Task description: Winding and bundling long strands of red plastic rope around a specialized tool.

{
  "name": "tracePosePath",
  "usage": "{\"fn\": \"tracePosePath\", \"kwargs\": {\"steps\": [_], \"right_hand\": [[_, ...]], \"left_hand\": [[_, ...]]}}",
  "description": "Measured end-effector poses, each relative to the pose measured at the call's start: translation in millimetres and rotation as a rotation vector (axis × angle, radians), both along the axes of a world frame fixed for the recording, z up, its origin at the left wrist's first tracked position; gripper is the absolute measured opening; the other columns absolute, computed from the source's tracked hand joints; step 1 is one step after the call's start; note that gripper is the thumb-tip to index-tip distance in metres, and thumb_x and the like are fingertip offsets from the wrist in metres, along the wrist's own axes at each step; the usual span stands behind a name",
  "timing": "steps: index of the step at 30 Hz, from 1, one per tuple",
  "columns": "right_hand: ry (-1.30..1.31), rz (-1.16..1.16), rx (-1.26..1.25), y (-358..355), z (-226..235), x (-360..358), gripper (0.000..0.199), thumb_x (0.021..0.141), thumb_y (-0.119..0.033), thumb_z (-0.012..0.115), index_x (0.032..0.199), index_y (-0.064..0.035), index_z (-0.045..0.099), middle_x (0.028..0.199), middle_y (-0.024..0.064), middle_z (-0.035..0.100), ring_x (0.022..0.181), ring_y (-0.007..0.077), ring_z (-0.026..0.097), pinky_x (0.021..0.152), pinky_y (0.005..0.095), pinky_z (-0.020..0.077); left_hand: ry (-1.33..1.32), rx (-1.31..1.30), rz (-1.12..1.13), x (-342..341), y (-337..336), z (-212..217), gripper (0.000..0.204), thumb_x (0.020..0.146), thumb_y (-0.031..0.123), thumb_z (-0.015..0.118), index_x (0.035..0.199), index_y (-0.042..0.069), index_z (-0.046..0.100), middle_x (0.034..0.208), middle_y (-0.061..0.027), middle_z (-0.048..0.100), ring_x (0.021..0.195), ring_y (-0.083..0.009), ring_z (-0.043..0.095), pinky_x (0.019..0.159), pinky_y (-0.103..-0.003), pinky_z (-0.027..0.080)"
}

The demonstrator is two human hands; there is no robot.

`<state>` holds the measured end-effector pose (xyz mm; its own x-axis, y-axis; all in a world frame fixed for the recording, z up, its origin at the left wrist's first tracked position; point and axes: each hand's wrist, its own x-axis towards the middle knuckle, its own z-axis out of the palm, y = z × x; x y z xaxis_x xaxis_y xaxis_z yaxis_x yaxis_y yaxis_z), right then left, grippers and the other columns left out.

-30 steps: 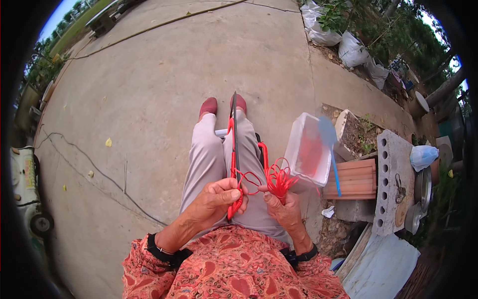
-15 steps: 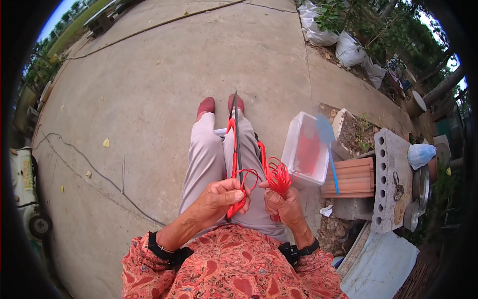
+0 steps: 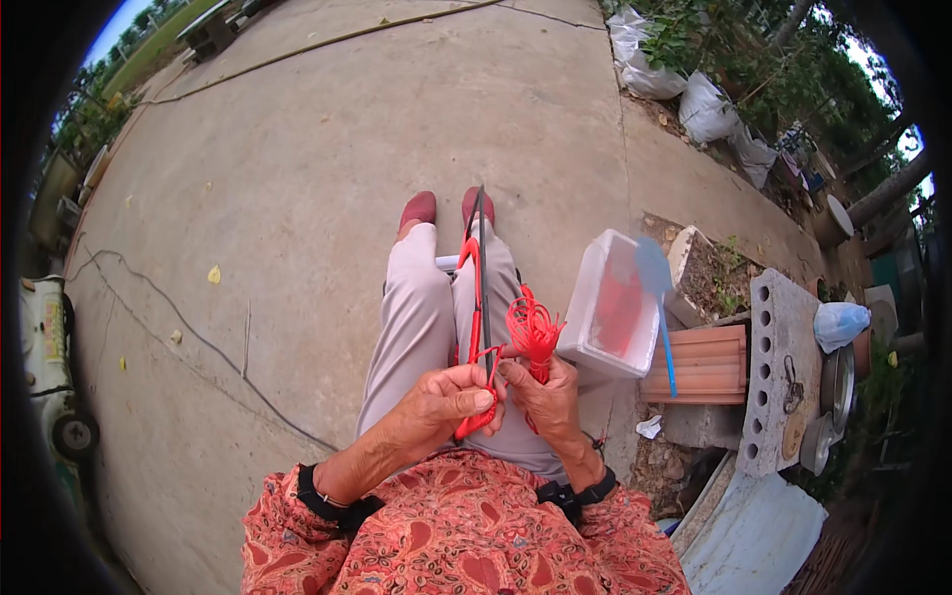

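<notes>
Left hand (image 3: 441,402) closed around the red-wrapped end of a long thin dark rod (image 3: 480,268) lying along the lap. Right hand (image 3: 543,395) pinches a bunched tangle of glossy red cord (image 3: 532,329). Translucent plastic box (image 3: 607,307) stands just beside.

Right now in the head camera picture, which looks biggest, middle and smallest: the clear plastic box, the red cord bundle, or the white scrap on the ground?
1. Clear plastic box
2. Red cord bundle
3. White scrap

The gaps look plain.

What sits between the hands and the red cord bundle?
Nothing visible: the right hand holds the bundle of red cord directly, and the left hand pinches a strand beside the long dark rod lying on the lap.
</notes>
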<state>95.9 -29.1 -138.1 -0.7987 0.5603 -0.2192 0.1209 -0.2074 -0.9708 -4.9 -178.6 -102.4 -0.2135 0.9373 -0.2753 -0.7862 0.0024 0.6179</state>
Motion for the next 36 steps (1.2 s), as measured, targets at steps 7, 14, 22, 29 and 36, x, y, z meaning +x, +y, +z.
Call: {"fn": "tracePosePath", "kwargs": {"steps": [7,14,22,29,36], "right_hand": [[-0.032,0.037,0.062,4,-12,2,0.019,0.082,-0.018,0.072,0.093,-0.0041,0.066,0.063,-0.0061,0.054,0.055,0.0018,0.044,0.049,0.0210,0.0355],[-0.294,0.012,0.014,35,-28,88,0.014,0.082,-0.016,0.067,0.086,-0.0029,0.063,0.063,-0.0050,0.053,0.055,0.0026,0.044,0.050,0.0211,0.0369],[-0.608,-0.155,0.151,59,-94,187,0.014,0.085,-0.018,0.060,0.087,-0.0039,0.062,0.062,-0.0037,0.052,0.052,0.0053,0.042,0.047,0.0239,0.0347],[-0.237,-0.098,-0.203,45,-4,86,0.030,0.094,-0.025,0.056,0.115,-0.0028,0.057,0.055,-0.0045,0.036,0.044,0.0075,0.034,0.043,0.0255,0.0344],[-0.224,0.269,-0.271,14,18,43,0.028,0.094,-0.027,0.057,0.102,-0.0007,0.058,0.057,0.0001,0.044,0.046,0.0091,0.040,0.043,0.0255,0.0334]], "left_hand": [[-0.001,0.001,0.000,0,-1,-2,0.029,0.087,0.025,0.067,0.102,0.002,0.058,0.081,-0.0091,0.061,0.076,-0.0174,0.058,0.071,-0.028,0.044],[-0.028,0.031,0.037,0,-4,-2,0.028,0.087,0.024,0.067,0.101,0.002,0.058,0.081,-0.0097,0.061,0.075,-0.0170,0.058,0.069,-0.027,0.045],[-0.058,-0.023,-0.014,6,2,-7,0.022,0.087,0.019,0.068,0.096,0.001,0.058,0.081,-0.0074,0.061,0.075,-0.0147,0.057,0.070,-0.025,0.044],[-0.072,-0.015,-0.001,4,3,-10,0.021,0.088,0.018,0.067,0.095,0.002,0.056,0.081,-0.0063,0.061,0.077,-0.0138,0.057,0.074,-0.026,0.045],[-0.120,0.047,-0.069,-2,3,-7,0.016,0.089,0.017,0.065,0.090,0.006,0.054,0.080,-0.0038,0.061,0.075,-0.0116,0.056,0.073,-0.025,0.043]]}}
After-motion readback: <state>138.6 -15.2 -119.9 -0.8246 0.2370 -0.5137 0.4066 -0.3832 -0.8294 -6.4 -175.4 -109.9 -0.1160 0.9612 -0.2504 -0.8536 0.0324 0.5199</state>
